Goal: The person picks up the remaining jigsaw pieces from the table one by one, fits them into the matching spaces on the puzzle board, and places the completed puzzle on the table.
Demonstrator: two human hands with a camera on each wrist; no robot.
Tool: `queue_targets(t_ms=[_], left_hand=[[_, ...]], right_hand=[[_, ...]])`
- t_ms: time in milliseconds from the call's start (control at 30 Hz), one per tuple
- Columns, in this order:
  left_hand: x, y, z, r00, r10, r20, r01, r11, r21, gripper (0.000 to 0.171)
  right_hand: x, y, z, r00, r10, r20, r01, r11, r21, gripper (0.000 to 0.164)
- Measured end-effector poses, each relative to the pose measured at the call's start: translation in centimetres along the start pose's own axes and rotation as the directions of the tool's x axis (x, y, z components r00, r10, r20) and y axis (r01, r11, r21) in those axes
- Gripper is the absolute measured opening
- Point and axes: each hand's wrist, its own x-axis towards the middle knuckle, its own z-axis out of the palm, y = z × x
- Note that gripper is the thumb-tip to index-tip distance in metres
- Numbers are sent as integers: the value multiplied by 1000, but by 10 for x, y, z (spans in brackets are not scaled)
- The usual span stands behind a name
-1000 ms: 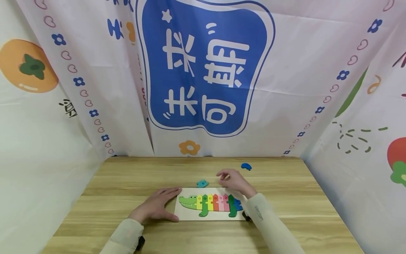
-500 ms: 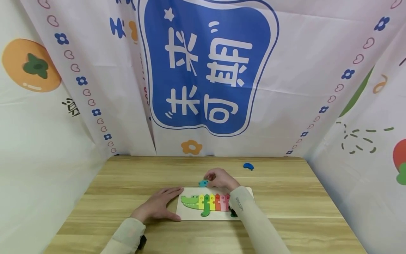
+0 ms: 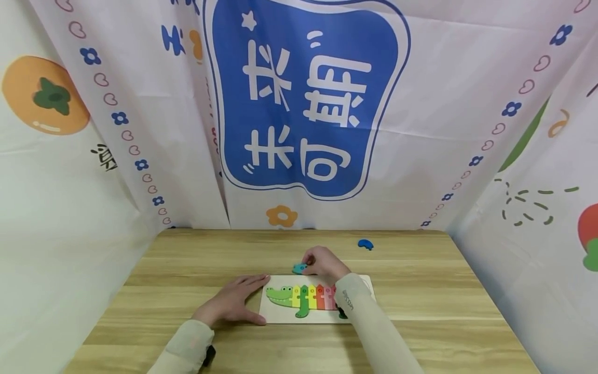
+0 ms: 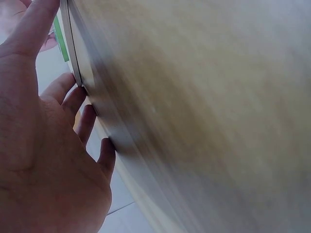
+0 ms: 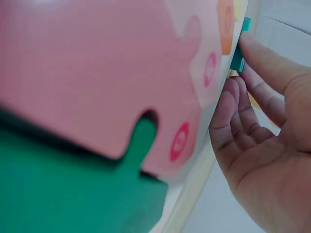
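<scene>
A crocodile jigsaw lies on a white board (image 3: 277, 317), with a green head and numbered body pieces in yellow, green, red and pink. My left hand (image 3: 233, 301) steadies the board's left side, thumb at the near corner and fingers at the far one. In the left wrist view its fingertips (image 4: 79, 93) reach the board's edge. Just beyond the far edge, my right hand (image 3: 325, 264) pinches a teal puzzle piece (image 3: 298, 269) between thumb and forefinger. The right wrist view shows the teal piece (image 5: 236, 60) standing out past the board. My right sleeve hides the tail end.
A dark blue puzzle piece (image 3: 365, 244) lies at the back right of the wooden table (image 3: 196, 259). Printed white cloth (image 3: 420, 130) hangs behind the table and along both sides.
My right hand has moved left from beyond the board's right half to the teal puzzle piece and taken hold of it. The left hand has stayed at the board.
</scene>
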Motion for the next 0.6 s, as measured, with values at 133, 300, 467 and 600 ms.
queue_targets(t_ms=[133, 300, 467, 600], left_hand=[[0, 1, -1, 1000, -3, -2, 3, 1000, -9, 109], [-1, 2, -2, 1000, -9, 4, 9, 1000, -7, 109], [-1, 0, -1, 1000, -4, 3, 4, 1000, 1, 109], [0, 0, 0, 1000, 1, 1, -1, 1000, 3, 109]], right_hand=[[0, 0, -3, 1000, -7, -13, 6, 999, -41, 11], [-3, -2, -12, 998, -19, -53, 20, 1000, 15, 18], [-7, -2, -21, 996, -40, -85, 53, 986, 156, 22], [-7, 0, -28, 991, -74, -115, 100, 964, 245, 24]])
